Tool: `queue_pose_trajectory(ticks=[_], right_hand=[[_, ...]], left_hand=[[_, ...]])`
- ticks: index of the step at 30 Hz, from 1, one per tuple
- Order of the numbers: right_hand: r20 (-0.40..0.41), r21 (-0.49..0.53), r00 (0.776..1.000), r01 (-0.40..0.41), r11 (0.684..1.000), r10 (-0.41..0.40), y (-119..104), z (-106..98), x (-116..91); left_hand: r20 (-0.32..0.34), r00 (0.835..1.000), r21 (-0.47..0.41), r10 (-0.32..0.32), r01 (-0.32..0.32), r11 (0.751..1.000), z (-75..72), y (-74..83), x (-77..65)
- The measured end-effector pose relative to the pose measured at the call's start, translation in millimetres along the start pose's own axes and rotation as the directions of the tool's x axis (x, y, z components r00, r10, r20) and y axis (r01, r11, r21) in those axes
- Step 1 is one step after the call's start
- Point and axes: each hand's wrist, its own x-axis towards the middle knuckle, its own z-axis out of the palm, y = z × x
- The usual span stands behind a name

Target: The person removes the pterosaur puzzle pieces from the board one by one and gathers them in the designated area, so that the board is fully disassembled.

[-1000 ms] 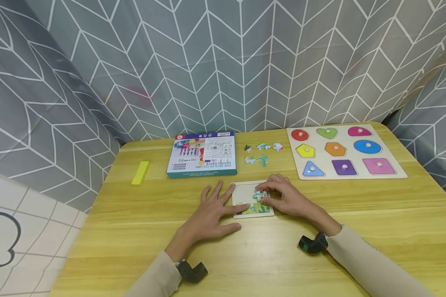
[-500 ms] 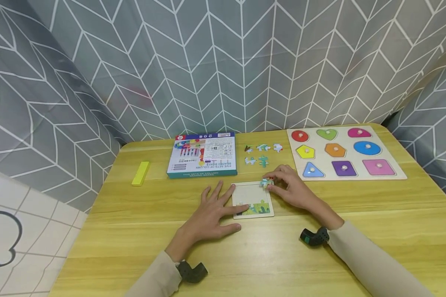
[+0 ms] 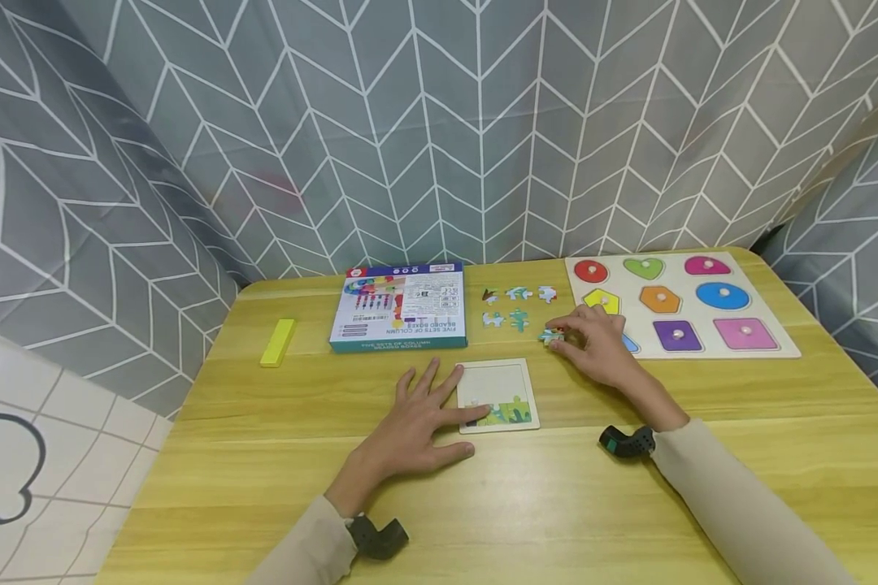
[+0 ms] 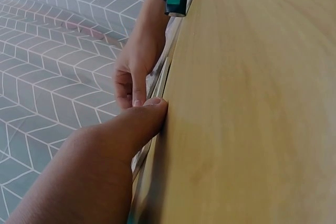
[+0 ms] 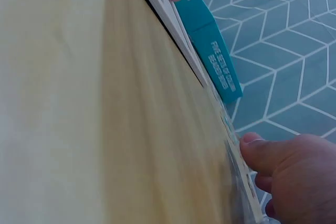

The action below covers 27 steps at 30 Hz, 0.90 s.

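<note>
In the head view a small jigsaw tray (image 3: 493, 379) lies flat, with several green and yellow pieces fitted along its near edge. My left hand (image 3: 420, 422) rests with spread fingers on the tray's left side, the index fingertip on the fitted pieces. To the tray's upper right, my right hand (image 3: 596, 345) pinches a jigsaw piece (image 3: 550, 335) between thumb and fingers, low over the table. Whether that piece touches the table I cannot tell. Beyond the tray lie loose jigsaw pieces, among them a teal one (image 3: 519, 319) and a white-blue one (image 3: 493, 319).
A knobbed shape board (image 3: 717, 341) lies right, partly under my right hand. The beaded-box carton (image 3: 398, 309) stands behind my left hand, with a yellow bar (image 3: 277, 342) left of it. A patterned curtain (image 3: 475, 130) hangs behind the table.
My right hand has lifted the jigsaw piece off the tray's right side and carried it up and right to beside the shape board. My left hand has stayed put.
</note>
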Motion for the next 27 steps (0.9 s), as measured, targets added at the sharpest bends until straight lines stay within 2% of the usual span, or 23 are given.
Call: queue_pose_trajectory(ticks=[9,21,27], right_hand=[[-0.001,-0.085,0.999,-0.035,0.996,0.035,8.0,0.9,7.7],[-0.012,-0.112,0.997,-0.078,0.991,0.077,12.2,3.5,17.1],[-0.004,-0.173,0.994,-0.107,0.979,0.108,11.8,-3.3,17.8]], left_hand=[[-0.003,1.0,-0.002,0.002,-0.002,1.0,1.6,-0.4,-0.5],[0.0,1.0,-0.008,-0.006,0.006,1.0,1.5,-0.5,-0.8],[0.003,1.0,-0.007,-0.007,0.007,1.0,0.3,0.1,-0.5]])
